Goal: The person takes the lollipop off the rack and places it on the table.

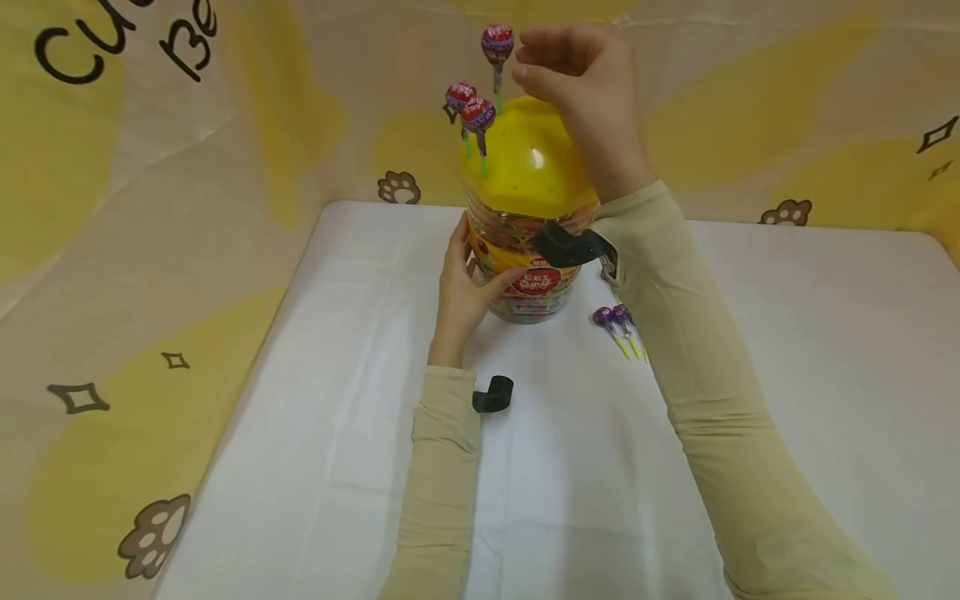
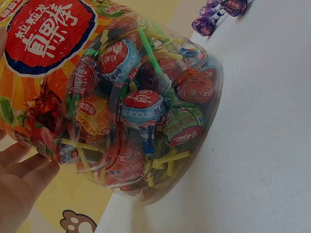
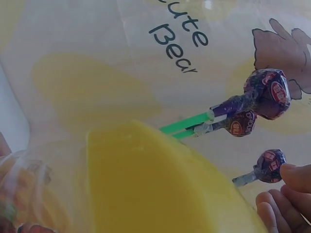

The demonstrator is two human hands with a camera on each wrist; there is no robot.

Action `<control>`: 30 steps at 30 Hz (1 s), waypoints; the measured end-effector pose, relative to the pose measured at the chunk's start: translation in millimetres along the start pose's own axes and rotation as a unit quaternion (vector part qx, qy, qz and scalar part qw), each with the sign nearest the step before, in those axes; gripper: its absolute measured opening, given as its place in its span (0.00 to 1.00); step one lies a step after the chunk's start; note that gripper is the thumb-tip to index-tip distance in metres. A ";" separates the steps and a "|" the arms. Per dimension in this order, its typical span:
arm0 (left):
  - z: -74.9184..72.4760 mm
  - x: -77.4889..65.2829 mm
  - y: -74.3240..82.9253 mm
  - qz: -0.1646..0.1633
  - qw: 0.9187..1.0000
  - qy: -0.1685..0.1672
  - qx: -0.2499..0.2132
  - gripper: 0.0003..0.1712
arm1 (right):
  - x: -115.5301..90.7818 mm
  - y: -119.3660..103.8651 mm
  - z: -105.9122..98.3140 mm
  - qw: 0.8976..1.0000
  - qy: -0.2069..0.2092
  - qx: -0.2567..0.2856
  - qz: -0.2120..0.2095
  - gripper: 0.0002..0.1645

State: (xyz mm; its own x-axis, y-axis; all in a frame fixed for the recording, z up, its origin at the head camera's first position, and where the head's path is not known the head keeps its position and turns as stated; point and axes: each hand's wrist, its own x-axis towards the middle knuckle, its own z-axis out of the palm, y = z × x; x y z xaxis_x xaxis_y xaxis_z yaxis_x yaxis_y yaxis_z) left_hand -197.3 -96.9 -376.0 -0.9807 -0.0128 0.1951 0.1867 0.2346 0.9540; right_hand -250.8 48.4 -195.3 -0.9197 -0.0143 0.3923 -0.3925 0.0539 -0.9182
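Observation:
A clear plastic jar (image 2: 141,111) full of wrapped lollipops stands on the table, topped by a yellow lid (image 1: 536,158) with small holes. My left hand (image 1: 465,292) grips the jar's side low down, thumb across the label and fingers round the far left. Three red-and-purple lollipops stand stick-down in the lid: a front one (image 1: 477,114), one close behind it (image 1: 460,93), and a farther one (image 1: 497,43). My right hand (image 1: 588,92) is beside the farther lollipop, its bent fingertips right at the wrapped head and not closed round it.
Several purple lollipops (image 1: 621,321) with yellow sticks lie on the white table (image 1: 337,467), right of the jar and partly behind the right sleeve (image 1: 712,375). A patterned yellow and beige cloth (image 1: 750,108) rises behind and at the left.

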 end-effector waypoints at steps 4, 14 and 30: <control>0.7 -0.2 -0.4 -0.001 1.000 0.000 -0.001 0.56 | 3.0 -1.7 5.3 1.000 -0.010 -0.022 0.000 0.18; 0.6 0.9 -2.0 0.005 1.000 -0.002 0.006 0.56 | 7.4 -1.1 16.1 0.999 -0.013 -0.032 0.009 0.19; 0.5 3.2 -2.0 0.010 1.000 -0.001 0.012 0.56 | 7.9 2.3 14.5 0.997 0.039 0.045 -0.046 0.16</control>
State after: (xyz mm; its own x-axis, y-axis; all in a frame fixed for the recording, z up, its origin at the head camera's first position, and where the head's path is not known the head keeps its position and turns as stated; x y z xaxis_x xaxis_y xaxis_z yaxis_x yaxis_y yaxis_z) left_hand -200.8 -96.9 -377.4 -0.9771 -0.0066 0.2128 0.2040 0.2579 0.9444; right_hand -259.1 33.9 -195.1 -0.8779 0.0623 0.4748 -0.4774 -0.0347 -0.8780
